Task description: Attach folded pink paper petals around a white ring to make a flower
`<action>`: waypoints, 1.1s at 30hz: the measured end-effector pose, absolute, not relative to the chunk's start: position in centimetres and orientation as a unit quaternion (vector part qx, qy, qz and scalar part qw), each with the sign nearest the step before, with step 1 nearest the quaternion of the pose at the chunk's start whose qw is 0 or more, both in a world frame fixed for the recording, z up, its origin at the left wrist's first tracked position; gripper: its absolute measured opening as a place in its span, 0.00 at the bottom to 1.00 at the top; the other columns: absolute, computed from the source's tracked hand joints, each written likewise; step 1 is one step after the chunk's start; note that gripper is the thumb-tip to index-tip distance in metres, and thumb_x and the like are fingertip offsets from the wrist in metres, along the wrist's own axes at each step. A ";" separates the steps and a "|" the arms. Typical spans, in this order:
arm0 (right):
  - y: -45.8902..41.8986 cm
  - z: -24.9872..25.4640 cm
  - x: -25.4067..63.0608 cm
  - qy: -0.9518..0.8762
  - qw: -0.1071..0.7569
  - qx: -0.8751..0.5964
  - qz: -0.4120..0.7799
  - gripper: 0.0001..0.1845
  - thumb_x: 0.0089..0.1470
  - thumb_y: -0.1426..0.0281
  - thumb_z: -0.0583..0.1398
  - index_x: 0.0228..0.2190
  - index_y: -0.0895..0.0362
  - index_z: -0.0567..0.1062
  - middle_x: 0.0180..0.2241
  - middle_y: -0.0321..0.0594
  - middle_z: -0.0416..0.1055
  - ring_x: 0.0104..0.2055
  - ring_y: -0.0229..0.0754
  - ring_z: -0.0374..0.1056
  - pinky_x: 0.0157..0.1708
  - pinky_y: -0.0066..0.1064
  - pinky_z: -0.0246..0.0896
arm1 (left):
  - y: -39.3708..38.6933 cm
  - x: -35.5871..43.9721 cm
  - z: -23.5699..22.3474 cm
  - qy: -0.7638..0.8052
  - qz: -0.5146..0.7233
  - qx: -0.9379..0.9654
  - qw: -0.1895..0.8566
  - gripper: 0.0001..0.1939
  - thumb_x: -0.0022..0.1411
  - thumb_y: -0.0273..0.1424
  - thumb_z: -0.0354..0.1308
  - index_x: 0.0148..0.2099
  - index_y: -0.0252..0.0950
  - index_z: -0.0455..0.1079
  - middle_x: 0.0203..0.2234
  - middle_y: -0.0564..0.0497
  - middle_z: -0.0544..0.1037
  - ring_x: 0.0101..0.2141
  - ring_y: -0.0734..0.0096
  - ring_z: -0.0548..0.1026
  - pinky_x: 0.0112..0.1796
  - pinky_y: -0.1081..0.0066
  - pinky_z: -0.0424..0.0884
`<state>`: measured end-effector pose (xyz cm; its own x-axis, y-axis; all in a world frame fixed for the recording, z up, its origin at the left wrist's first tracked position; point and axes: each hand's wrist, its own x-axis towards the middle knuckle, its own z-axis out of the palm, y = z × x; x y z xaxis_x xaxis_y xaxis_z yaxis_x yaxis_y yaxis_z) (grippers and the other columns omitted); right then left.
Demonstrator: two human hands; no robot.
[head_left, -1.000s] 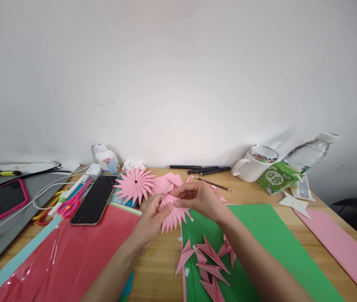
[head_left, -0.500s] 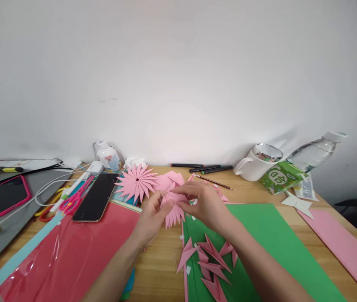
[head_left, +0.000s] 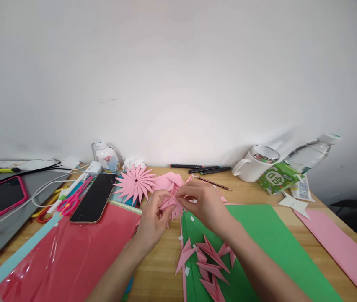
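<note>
Between my two hands is a pink folded-paper star (head_left: 176,213) with many points, partly hidden by fingers. My left hand (head_left: 153,216) pinches its left side between thumb and fingers. The fingertips of my right hand (head_left: 202,203) are pressed together at its upper right; whether they hold the star itself or a separate folded piece cannot be made out. Just behind my left hand lies a finished-looking pink paper star (head_left: 136,181) with a small dark centre hole. Several pink folded pieces (head_left: 211,266) lie below my right wrist on a green sheet (head_left: 260,243).
To the left are a red sheet in clear film (head_left: 71,251), a black phone (head_left: 94,199), pink scissors (head_left: 73,199) and a white bottle (head_left: 107,156). Markers (head_left: 213,170), a pencil (head_left: 214,183), a white mug (head_left: 257,163), a green packet (head_left: 277,178) and a water bottle (head_left: 310,153) stand or lie behind.
My left hand has turned and tilted the star, so less of it shows. The fingers of my right hand have drawn closer together at its edge. The view has shifted slightly.
</note>
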<state>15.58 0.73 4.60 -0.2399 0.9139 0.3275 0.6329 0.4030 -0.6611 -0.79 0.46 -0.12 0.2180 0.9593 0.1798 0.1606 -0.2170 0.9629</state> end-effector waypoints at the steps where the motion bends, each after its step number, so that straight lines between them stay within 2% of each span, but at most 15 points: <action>1: 0.7 4.6 15.5 -0.759 0.350 -0.512 0.200 0.10 0.48 0.81 0.60 0.25 0.57 0.79 0.26 0.38 0.75 0.28 0.36 0.69 0.28 0.25 0.61 | 0.5 -0.9 -0.4 0.440 0.452 0.653 0.419 0.07 0.58 0.32 0.56 0.40 0.39 0.63 0.27 0.56 0.70 0.19 0.79 0.65 0.22 0.78 0.61; 7: 0.7 4.1 15.0 -0.733 0.376 -0.517 0.233 0.08 0.45 0.82 0.61 0.24 0.58 0.78 0.25 0.38 0.75 0.26 0.36 0.69 0.27 0.26 0.63 | 0.6 -1.1 -1.1 0.434 0.458 0.704 0.326 0.07 0.59 0.29 0.56 0.41 0.39 0.67 0.32 0.50 0.76 0.30 0.70 0.74 0.30 0.74 0.67; 13: 0.7 3.8 14.8 -0.734 0.373 -0.524 0.219 0.10 0.45 0.83 0.61 0.25 0.58 0.78 0.25 0.38 0.75 0.27 0.37 0.70 0.28 0.26 0.63 | 0.6 -1.2 -0.9 0.436 0.438 0.736 0.277 0.04 0.60 0.28 0.53 0.39 0.40 0.67 0.30 0.51 0.76 0.33 0.67 0.75 0.33 0.71 0.68; 20: 0.9 4.1 15.1 -0.764 0.359 -0.505 0.181 0.09 0.44 0.83 0.64 0.22 0.58 0.78 0.22 0.36 0.75 0.24 0.35 0.67 0.25 0.24 0.57 | 0.4 -1.3 -0.9 0.431 0.414 0.760 0.256 0.02 0.62 0.28 0.50 0.38 0.40 0.63 0.29 0.52 0.75 0.33 0.68 0.74 0.34 0.70 0.68; 24: 1.0 3.8 15.2 -0.775 0.360 -0.491 0.171 0.09 0.45 0.83 0.64 0.22 0.58 0.78 0.25 0.38 0.77 0.26 0.35 0.69 0.28 0.25 0.58 | 0.4 -1.2 -0.9 0.435 0.410 0.763 0.246 0.02 0.62 0.27 0.50 0.37 0.40 0.62 0.27 0.53 0.74 0.32 0.68 0.74 0.33 0.70 0.68; 33: 0.9 4.0 15.0 -0.791 0.342 -0.483 0.156 0.10 0.46 0.85 0.61 0.22 0.59 0.77 0.22 0.37 0.75 0.24 0.35 0.68 0.27 0.25 0.57 | 0.6 -1.4 -1.3 0.414 0.408 0.779 0.233 0.03 0.63 0.27 0.50 0.36 0.39 0.63 0.27 0.54 0.72 0.28 0.72 0.72 0.33 0.71 0.68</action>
<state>14.97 0.93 4.03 -0.3002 0.8707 0.3895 0.6570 0.4848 -0.5773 -1.35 0.63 -1.32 0.3229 0.8361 0.4434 0.4557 -0.5480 0.7015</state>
